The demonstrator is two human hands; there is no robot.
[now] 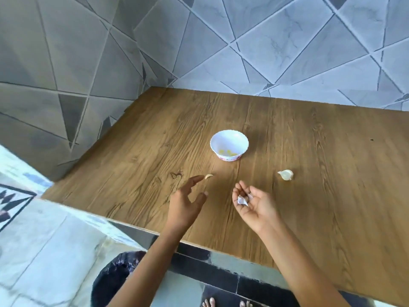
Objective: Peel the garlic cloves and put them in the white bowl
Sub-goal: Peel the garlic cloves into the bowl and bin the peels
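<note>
Progress so far?

Some peeled cloves (228,152) already lie in the white bowl (229,138), mid-table (332,196).

And what's left?

One clove (209,176) at the left hand's (186,202) fingertip, its fingers spread wide and gripping nothing, plus a part bulb (286,174) to the right. The right hand (254,207) has its fingers half-curled round loose skins (242,200).

Bright daylight, soft focus (edges warped)
</note>
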